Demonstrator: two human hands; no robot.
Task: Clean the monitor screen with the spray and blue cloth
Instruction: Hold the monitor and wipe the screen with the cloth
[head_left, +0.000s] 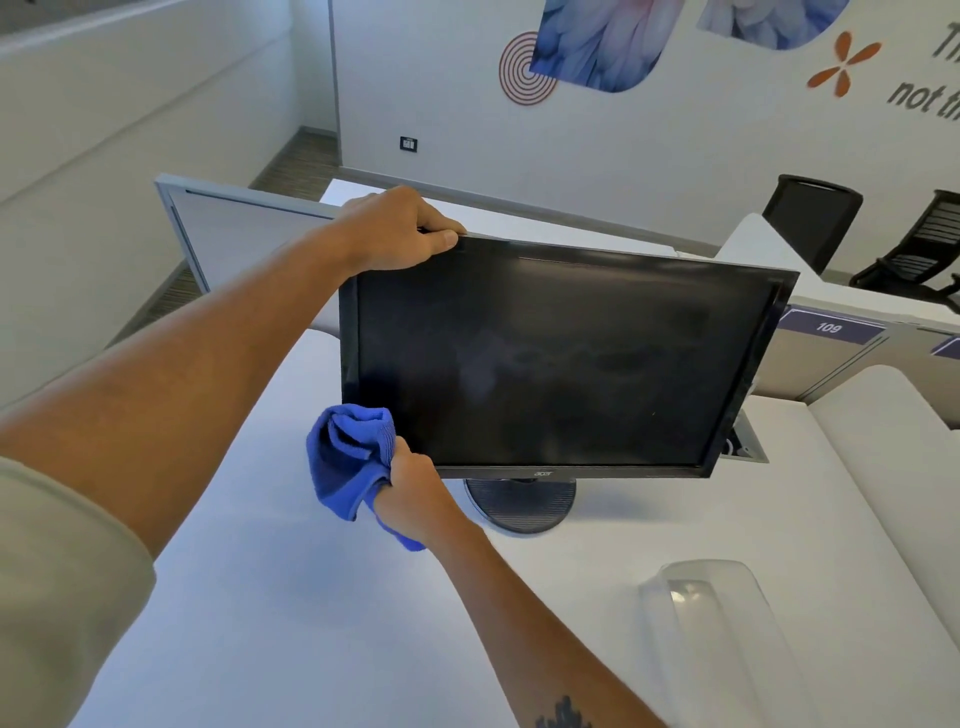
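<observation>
Wiping down the monitor, bottom-left corner

Right hand (410, 486) has the blue cloth (350, 460) bunched in a fist against the monitor's (561, 358) lower left corner; it sits on its round stand (519, 506) on the white desk (291, 597). Farther up, left hand (400, 231) grips the top-left edge, thumb in front.

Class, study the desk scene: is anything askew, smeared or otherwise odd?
Yes. The monitor sits tilted, its top edge sloping down to the right, and hazy streaks smear the middle of its dark screen.
</observation>
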